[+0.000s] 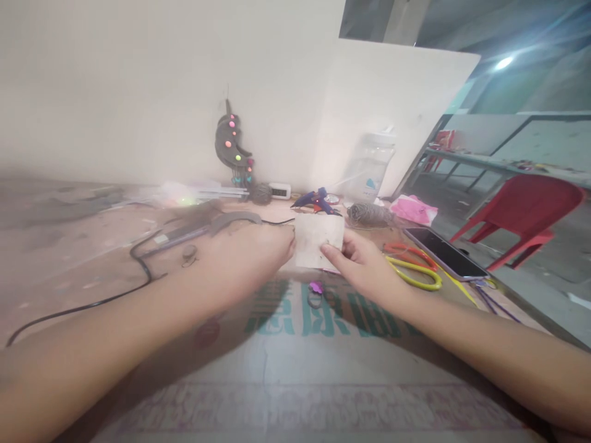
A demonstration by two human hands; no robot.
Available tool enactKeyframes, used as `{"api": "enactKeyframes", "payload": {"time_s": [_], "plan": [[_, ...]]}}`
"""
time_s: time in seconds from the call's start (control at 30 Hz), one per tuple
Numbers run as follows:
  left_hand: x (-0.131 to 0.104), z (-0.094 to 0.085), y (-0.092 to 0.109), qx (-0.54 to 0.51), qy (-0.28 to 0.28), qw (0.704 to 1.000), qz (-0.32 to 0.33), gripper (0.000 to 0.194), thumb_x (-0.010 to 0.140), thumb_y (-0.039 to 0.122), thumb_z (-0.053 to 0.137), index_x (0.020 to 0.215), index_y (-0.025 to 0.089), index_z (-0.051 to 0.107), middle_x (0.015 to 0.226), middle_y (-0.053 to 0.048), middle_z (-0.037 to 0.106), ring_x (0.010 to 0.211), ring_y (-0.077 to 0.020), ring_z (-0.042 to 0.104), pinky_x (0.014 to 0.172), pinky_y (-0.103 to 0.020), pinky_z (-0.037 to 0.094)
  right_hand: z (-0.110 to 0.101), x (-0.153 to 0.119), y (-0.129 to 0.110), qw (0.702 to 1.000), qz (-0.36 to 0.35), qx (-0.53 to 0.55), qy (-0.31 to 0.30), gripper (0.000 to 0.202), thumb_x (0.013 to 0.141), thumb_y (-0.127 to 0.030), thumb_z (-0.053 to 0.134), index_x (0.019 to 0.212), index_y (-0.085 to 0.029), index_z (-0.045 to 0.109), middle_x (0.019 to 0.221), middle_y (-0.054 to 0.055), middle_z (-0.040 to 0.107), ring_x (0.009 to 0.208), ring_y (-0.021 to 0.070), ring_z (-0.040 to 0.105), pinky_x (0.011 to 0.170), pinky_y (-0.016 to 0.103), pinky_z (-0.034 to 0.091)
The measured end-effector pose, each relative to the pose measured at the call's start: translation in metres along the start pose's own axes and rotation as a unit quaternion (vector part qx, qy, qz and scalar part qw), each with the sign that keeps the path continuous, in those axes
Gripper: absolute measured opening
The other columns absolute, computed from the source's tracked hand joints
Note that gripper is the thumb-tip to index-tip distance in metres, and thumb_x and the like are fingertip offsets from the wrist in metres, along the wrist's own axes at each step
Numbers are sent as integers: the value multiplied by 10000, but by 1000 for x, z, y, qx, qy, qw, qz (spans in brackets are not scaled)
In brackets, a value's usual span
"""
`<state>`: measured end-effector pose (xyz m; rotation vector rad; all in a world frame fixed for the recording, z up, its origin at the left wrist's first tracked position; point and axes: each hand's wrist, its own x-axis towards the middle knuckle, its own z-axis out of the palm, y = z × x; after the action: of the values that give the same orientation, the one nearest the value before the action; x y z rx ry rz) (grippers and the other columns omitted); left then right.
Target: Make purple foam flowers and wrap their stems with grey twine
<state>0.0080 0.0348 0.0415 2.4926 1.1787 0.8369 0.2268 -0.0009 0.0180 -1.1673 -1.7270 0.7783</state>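
Observation:
Between my two hands is a small square piece of whitish card [316,243], held upright just above the table. My right hand [353,255] pinches its right side, the thumb lying on the face toward me and the fingers behind. At the card's left edge, my left hand [279,243] is closed on it, though its fingertips are partly hidden and blurred. Below the card, a small purple piece [316,287] lies with a dark ring [314,300] on the printed cardboard sheet [295,363].
A blue glue gun [314,198], grey yarn [369,214] and a clear bottle [372,166] stand behind. Orange-yellow scissors [415,271] and a phone [446,252] lie right. A black cable [92,303] crosses the left. A crescent ornament [226,141] hangs on the white panel.

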Motion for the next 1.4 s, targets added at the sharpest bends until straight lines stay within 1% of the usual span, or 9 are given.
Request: {"api": "enactKeyframes", "payload": {"time_s": [0.17,0.37,0.53,0.63,0.73,0.83,1.0,1.27,1.4], "plan": [[10,-19,7,210,-8,978,-12,267,830,205,506,563,201,501,564,-37,538,522,-175,455,560,-328,264,-6,6,-6,994,66,88,11,185,855,-336,619,1007,-232,608,895,42,741,828,237,720,695,376,589],[20,-52,-12,154,4,987,-47,152,836,294,603,736,247,708,593,-11,602,557,-183,501,592,-302,289,-14,14,-6,993,80,74,47,199,838,-302,626,1002,-191,643,915,51,756,885,229,720,753,363,580],[18,-68,-15,103,92,988,-67,88,808,288,686,795,241,759,763,-12,712,753,-225,626,686,-315,390,-14,17,-2,989,112,79,61,206,833,-282,626,1006,-174,655,897,51,761,836,219,722,726,346,576],[17,-71,-3,-142,141,978,-63,143,893,321,624,871,204,703,933,-25,736,823,-200,662,745,-325,462,-13,18,3,987,114,99,62,217,811,-279,659,998,-169,668,936,55,770,800,207,719,713,337,574],[17,-70,10,-480,79,873,-36,152,911,284,625,816,196,544,1179,-30,698,964,-213,699,831,-375,534,-12,19,10,983,109,143,49,233,793,-298,694,987,-170,677,905,47,774,755,196,716,708,338,576],[17,-71,15,-565,60,822,-40,178,968,214,524,793,185,507,719,19,634,688,-114,661,661,-259,525,-11,19,15,979,101,169,42,231,771,-298,727,965,-178,692,889,39,775,765,198,719,725,342,580],[15,-79,14,-532,41,844,-46,164,993,181,426,860,173,522,497,96,245,368,-13,268,420,-168,171,-10,20,17,976,96,187,54,209,763,-266,747,951,-183,706,893,35,777,755,185,720,742,342,594],[1,-110,16,-472,-1,881,-1,332,1037,131,212,883,156,506,520,79,134,390,31,289,525,-142,122,-47,52,26,937,123,255,204,151,797,-62,629,912,-159,640,879,59,757,771,193,732,685,352,632],[1,-112,17,-466,12,884,-9,308,1055,186,250,930,148,529,503,89,160,398,22,275,531,-153,141,-68,57,20,936,117,230,242,66,865,-109,608,864,-175,614,744,34,721,635,157,705,582,269,603]]}}
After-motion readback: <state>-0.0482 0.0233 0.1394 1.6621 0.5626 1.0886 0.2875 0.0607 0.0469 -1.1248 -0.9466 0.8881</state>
